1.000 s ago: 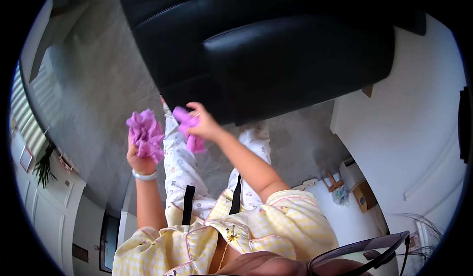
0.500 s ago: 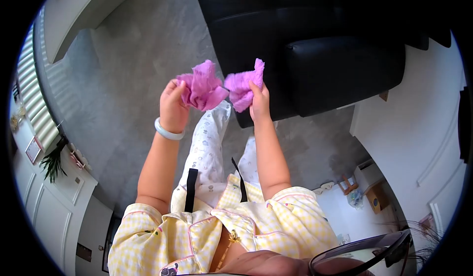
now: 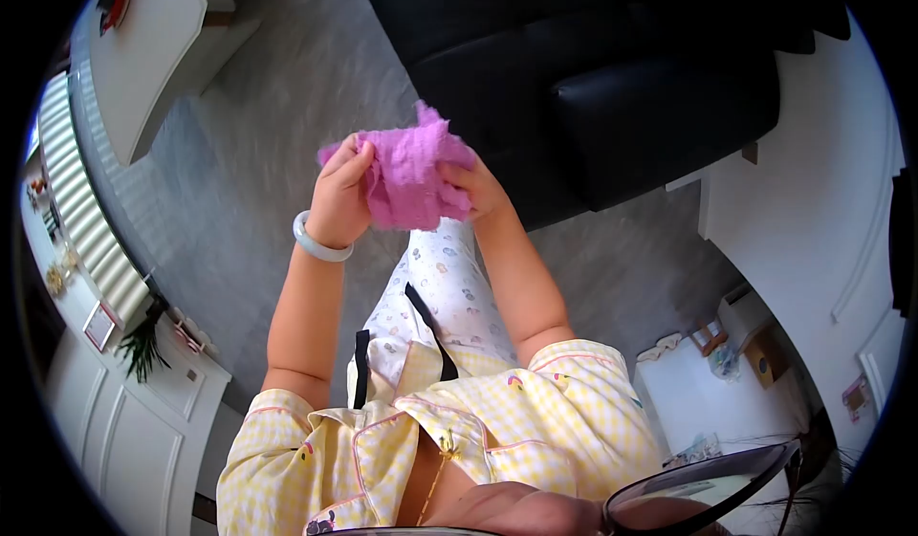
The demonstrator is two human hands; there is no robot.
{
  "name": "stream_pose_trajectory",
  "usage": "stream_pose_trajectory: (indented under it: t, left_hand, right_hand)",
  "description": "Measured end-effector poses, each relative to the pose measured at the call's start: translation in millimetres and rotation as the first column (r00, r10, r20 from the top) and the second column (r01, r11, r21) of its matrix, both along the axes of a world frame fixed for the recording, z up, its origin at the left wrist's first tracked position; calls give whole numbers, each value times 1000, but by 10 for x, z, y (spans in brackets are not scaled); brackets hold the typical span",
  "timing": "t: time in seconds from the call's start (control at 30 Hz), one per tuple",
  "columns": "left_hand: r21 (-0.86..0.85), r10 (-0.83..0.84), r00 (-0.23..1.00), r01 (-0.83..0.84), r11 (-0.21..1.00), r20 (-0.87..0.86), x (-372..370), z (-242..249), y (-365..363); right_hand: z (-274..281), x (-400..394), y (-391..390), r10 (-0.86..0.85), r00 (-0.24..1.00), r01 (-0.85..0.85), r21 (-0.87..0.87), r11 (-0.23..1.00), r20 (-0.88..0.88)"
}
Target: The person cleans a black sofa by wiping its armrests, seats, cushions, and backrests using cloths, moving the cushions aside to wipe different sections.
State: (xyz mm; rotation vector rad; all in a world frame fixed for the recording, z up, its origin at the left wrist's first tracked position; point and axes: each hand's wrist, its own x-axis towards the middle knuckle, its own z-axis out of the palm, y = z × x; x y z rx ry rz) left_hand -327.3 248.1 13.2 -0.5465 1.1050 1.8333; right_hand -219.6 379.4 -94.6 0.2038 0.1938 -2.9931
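A crumpled pink-purple cloth [image 3: 411, 180] with a fuzzy, ribbed surface is held up in front of me, above my legs. My left hand [image 3: 340, 197], with a pale bangle on the wrist, is closed on the cloth's left side, thumb on top. At the opposite side, my right hand [image 3: 482, 190] grips the cloth, its fingers partly hidden by the folds. Both hands are close together, with the fabric bunched between them.
A black sofa [image 3: 660, 134] fills the upper right, just beyond the cloth. Grey floor [image 3: 239, 182] lies around my legs. A white cabinet or counter [image 3: 158, 48] stands at the upper left, and a potted plant [image 3: 143, 340] is at the left.
My hands have come closer together; the cloth, which showed as two bunched parts with a narrow gap, now forms one broader mass. My view has shifted and my legs have moved.
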Motion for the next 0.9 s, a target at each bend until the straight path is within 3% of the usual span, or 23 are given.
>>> stream_pose_trajectory:
  t: [0.03,0.07,0.1,0.2,0.23,0.3,0.33,0.37,0.43,0.53,0.57,0.63,0.7,0.73,0.8,0.83,0.9]
  left_hand:
    - [7,-17,1000,17,1000,-9,-64,-25,19]
    - [-131,-84,977,59,990,-195,-159,-105,-16]
    - [-273,-170,916,70,959,-362,-254,-145,-17]
    - [-343,-252,872,105,933,-419,-529,63,406]
    - [-407,-313,851,130,904,-422,-577,187,549]
    - [-544,-350,703,-62,837,-619,-714,61,867]
    - [-623,-437,605,-130,771,-666,-820,-94,1038]
    - [-614,-441,602,-105,782,-666,-916,-273,1116]
    - [-555,-386,609,-109,824,-693,-1039,-579,1032]
    - [-601,-450,682,18,799,-577,-956,-659,980]
    - [-637,-489,708,72,768,-510,-935,-730,941]
    - [-671,-521,720,104,734,-458,-896,-874,867]
    - [-711,-554,734,138,690,-394,-838,-988,748]
    - [-735,-574,748,176,655,-333,-835,-1073,694]
    - [-782,-623,744,230,579,-242,-815,-1230,626]
    - [-783,-629,741,240,573,-234,-828,-1258,643]
    - [-796,-636,754,277,538,-167,-837,-1273,670]
  right_hand:
    - [153,-41,98,-86,976,53,164,985,202]
    - [247,-104,201,-200,902,71,327,942,382]
    - [254,-116,361,-273,834,137,300,944,479]
    - [396,-189,854,-315,844,118,423,899,434]
    - [481,-194,927,-273,838,110,343,933,473]
    - [567,-223,1131,-213,820,135,183,974,531]
    - [568,-304,1283,-290,784,225,185,957,550]
    - [583,-389,1436,-363,745,309,192,931,559]
    - [393,-344,1795,-496,585,409,295,863,642]
    - [337,-23,2682,-807,376,489,641,591,456]
    - [381,9,2960,-883,323,427,780,457,340]
    - [273,-1,3500,-943,298,107,977,186,147]
    - [-50,-61,3938,-882,459,-211,977,11,110]
    - [-519,-161,4131,-842,530,-317,944,-86,101]
    - [-1002,-330,4306,-811,555,-474,872,-124,186]
    - [-1025,-438,4353,-820,503,-542,839,-54,272]
    - [-1096,-368,4701,-924,286,-478,874,91,252]
